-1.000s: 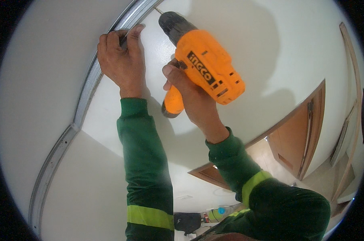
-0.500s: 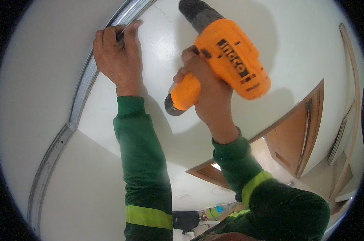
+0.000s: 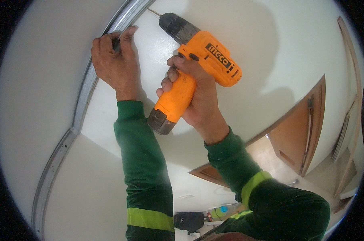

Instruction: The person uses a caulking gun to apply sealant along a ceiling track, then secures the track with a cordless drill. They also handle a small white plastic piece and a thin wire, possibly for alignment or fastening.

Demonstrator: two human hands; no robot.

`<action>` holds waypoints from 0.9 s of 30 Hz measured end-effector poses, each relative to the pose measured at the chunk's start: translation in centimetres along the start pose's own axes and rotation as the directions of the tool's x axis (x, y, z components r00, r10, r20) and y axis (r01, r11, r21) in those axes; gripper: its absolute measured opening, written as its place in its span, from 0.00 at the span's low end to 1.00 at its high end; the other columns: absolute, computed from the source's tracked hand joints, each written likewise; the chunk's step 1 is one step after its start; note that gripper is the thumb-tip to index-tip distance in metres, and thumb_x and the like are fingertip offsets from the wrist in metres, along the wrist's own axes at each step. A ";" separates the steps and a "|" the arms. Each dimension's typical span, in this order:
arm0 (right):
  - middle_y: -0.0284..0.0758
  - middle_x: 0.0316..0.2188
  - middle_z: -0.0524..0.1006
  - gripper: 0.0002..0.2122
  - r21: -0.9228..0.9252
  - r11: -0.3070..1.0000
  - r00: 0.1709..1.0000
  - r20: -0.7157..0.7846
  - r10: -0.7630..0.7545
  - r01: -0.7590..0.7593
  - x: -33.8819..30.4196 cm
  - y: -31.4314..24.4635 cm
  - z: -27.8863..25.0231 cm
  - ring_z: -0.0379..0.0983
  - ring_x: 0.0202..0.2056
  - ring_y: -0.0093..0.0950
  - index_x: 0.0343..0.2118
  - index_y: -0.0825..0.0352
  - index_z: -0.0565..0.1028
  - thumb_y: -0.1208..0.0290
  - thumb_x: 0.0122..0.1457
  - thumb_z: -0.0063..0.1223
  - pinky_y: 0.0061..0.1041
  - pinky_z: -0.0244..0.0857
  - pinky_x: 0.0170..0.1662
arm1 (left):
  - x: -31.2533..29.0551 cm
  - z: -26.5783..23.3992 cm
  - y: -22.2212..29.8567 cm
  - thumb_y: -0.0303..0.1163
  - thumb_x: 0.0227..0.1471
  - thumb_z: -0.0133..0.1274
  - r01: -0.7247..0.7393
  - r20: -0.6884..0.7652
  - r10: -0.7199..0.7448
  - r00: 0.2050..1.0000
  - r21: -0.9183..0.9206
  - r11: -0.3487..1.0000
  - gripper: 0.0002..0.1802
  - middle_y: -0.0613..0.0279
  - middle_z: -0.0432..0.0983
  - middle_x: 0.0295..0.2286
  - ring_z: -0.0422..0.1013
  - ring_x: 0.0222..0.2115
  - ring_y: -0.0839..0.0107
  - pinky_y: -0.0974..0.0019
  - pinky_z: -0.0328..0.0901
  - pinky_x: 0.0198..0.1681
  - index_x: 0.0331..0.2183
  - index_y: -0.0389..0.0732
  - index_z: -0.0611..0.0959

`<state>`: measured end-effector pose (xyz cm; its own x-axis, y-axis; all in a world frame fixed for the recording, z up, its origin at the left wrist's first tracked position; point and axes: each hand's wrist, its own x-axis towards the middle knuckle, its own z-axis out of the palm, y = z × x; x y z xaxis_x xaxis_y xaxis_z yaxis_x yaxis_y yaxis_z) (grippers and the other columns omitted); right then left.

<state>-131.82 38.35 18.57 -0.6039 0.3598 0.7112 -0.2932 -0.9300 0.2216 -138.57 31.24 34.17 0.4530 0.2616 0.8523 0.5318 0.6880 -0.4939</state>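
Note:
A galvanised metal channel [image 3: 83, 96] runs in a curve along the line where wall and ceiling meet. My left hand [image 3: 117, 68] is closed over the channel's edge, its fingers tucked inside and the thumb up against the near side. In my right hand [image 3: 204, 94] is an orange and black cordless drill [image 3: 212, 58], gripped round the handle. A thin drill bit [image 3: 154, 12] sticks out of the black chuck, and its tip reaches the channel's edge, just beyond my left hand. Whether the tip has entered the metal I cannot tell.
A white wall [image 3: 246, 40] lies behind the drill. At the lower right is a doorway with a brown wooden door [image 3: 291, 134]. Long wooden strips [image 3: 352, 60] lean at the far right. Low down, a black bag [image 3: 189, 221] sits near several small items.
The drill has swung left and tilted, bringing its bit up to the channel; the bit now shows. My left hand has stayed on the channel, shifting only slightly.

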 end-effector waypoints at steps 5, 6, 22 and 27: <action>0.30 0.25 0.75 0.10 0.059 0.998 1.000 0.003 0.016 -0.016 0.2 -0.2 0.1 0.77 0.27 0.29 0.41 0.65 0.74 0.68 0.62 0.61 0.38 0.74 0.36 | 0.0 0.1 -0.2 0.53 0.54 0.68 -0.010 -0.002 0.010 1.000 0.004 1.000 0.22 0.66 0.75 0.29 0.74 0.31 0.69 0.61 0.69 0.34 0.29 0.43 0.85; 0.29 0.25 0.75 0.10 0.040 0.999 1.000 0.004 0.029 -0.029 0.0 -0.1 0.1 0.77 0.28 0.28 0.42 0.63 0.74 0.67 0.62 0.61 0.37 0.74 0.37 | 0.0 0.0 -0.3 0.53 0.53 0.68 -0.009 0.006 0.009 1.000 0.010 1.000 0.22 0.66 0.75 0.29 0.74 0.31 0.69 0.61 0.69 0.34 0.29 0.43 0.85; 0.29 0.25 0.75 0.09 0.142 0.988 0.997 0.064 0.047 -0.056 0.2 1.4 0.2 0.77 0.28 0.27 0.40 0.61 0.73 0.66 0.62 0.61 0.37 0.74 0.39 | -0.1 0.4 -0.7 0.54 0.54 0.68 -0.002 0.008 0.003 1.000 -0.054 0.999 0.23 0.67 0.75 0.30 0.75 0.31 0.69 0.63 0.69 0.34 0.29 0.42 0.84; 0.29 0.25 0.76 0.08 0.142 0.988 0.997 0.048 0.062 -0.068 0.1 1.2 0.2 0.77 0.28 0.27 0.38 0.59 0.73 0.66 0.62 0.61 0.37 0.74 0.39 | -0.2 0.4 -0.8 0.54 0.54 0.68 -0.034 -0.013 0.034 0.999 -0.034 0.999 0.24 0.66 0.75 0.29 0.75 0.31 0.69 0.62 0.70 0.34 0.29 0.42 0.84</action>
<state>-132.08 37.26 19.08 -0.5847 0.2976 0.7547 -0.1432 -0.9535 0.2651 -139.36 30.90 34.50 0.4798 0.2763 0.8327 0.5400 0.6551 -0.5285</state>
